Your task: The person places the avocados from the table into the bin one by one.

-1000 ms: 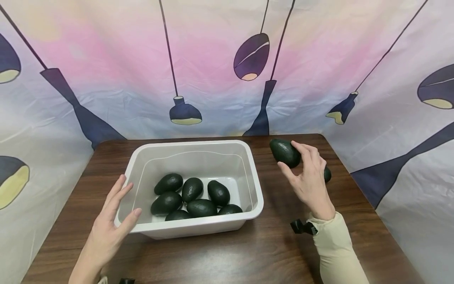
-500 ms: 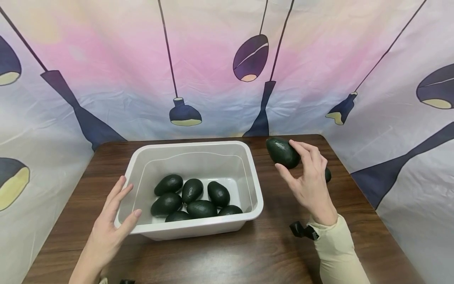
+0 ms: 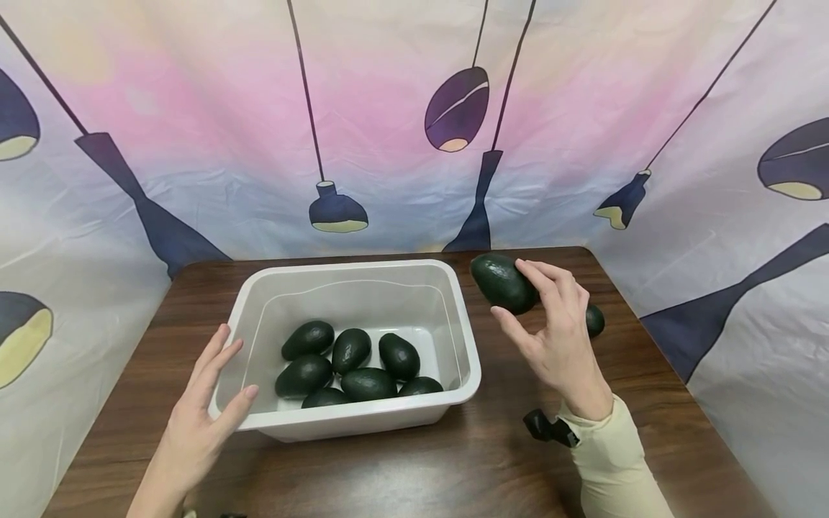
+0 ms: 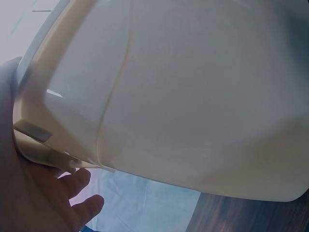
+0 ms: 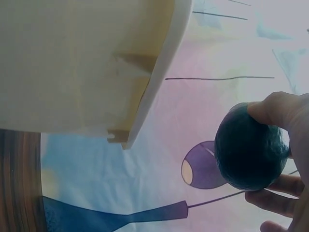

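Note:
Between the thumb and fingers of my right hand (image 3: 560, 342), a dark green avocado (image 3: 504, 283) is held off the table, just right of the bin. The right wrist view shows the same avocado (image 5: 251, 147) gripped beside the bin's outer wall (image 5: 77, 63). My left hand (image 3: 197, 417) lies at the left side of the white plastic bin (image 3: 350, 421), fingers fairly straight along the rim and thumb over the near corner. Inside the bin sit several avocados (image 3: 369, 384). From the left wrist, the fingers (image 4: 89, 208) show loosely below the rim.
Another avocado (image 3: 594, 321) lies on the brown wooden table (image 3: 414, 478) behind my right hand, partly hidden by it. A fabric backdrop (image 3: 388, 108) printed with lamps stands behind and beside the table.
My right hand has carried the avocado a little leftward, closer to the bin, uncovering more of the avocado behind it. My left hand and the bin stay in place.

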{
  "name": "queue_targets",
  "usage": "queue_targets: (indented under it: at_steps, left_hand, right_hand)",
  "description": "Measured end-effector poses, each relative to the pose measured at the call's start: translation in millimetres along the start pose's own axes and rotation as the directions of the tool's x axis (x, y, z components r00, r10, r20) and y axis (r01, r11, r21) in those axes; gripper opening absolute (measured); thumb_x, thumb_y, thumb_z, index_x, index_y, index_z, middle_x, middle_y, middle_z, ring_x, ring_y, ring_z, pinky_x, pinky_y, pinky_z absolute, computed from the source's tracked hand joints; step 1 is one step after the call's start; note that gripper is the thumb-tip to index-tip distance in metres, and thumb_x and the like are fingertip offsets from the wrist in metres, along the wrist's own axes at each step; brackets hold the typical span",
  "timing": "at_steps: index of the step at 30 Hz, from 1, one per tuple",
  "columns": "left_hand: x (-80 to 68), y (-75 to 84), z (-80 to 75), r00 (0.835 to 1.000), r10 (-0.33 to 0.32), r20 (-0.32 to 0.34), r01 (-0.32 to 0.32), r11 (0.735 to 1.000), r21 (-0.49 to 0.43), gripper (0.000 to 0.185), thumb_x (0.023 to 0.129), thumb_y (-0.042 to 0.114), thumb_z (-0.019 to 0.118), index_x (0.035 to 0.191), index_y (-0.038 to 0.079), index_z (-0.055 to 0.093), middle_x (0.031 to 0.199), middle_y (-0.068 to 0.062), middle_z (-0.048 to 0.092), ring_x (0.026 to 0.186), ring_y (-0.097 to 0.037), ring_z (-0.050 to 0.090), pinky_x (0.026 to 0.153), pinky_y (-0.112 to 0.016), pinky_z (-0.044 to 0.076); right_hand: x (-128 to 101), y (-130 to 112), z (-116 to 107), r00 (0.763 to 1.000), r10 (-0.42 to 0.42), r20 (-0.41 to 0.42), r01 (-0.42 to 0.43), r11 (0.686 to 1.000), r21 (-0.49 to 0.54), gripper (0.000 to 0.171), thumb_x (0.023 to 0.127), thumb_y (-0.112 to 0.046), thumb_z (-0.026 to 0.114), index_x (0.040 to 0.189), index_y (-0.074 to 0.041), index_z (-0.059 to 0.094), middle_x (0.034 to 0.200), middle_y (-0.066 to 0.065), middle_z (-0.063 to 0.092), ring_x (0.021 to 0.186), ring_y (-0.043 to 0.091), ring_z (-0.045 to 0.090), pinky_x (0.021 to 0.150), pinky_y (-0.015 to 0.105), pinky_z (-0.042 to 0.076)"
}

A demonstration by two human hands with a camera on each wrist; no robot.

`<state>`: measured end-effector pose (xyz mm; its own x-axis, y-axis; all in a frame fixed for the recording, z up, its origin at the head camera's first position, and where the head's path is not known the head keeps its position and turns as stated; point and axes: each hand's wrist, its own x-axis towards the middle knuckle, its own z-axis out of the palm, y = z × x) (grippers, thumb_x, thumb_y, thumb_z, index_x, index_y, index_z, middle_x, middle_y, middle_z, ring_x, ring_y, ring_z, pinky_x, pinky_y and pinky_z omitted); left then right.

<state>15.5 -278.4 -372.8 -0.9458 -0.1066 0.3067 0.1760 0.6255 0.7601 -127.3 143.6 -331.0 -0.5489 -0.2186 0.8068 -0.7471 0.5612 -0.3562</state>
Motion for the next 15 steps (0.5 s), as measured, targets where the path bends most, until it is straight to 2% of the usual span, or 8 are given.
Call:
queue_targets:
  at_steps: [4, 15]
  left_hand:
    - [0.0, 0.3, 0.2, 1.0, 0.01, -0.008, -0.01, 1.0, 0.0, 0.065, 0.089, 0.004, 0.067, 0.148, 0.016, 0.042, 0.16, 0.005, 0.02, 0.144, -0.007, 0.018, 0.102, -0.012, 0.015]
    - [-0.3, 0.8, 0.3, 1.0, 0.016, -0.011, -0.016, 1.0, -0.005, 0.065, 0.089, 0.003, 0.066, 0.148, 0.015, 0.042, 0.16, 0.003, 0.02, 0.144, -0.008, 0.018, 0.104, -0.013, 0.014]
  right_hand:
    - [2.1, -6.8, 0.2, 1.0, -0.017, 0.01, 0.017, 1.0, 0.014, 0.062, 0.089, -0.046, 0.067, 0.135, -0.007, 0.056, 0.129, 0.017, 0.054, 0.115, 0.033, 0.051, 0.09, 0.052, 0.026]
    - [3.9, -19.4, 5.5, 0.996, -0.076, 0.05, 0.074, 0.996, 0.056, 0.061, 0.09, -0.045, 0.067, 0.135, -0.005, 0.056, 0.128, 0.016, 0.055, 0.114, 0.031, 0.051, 0.089, 0.052, 0.028]
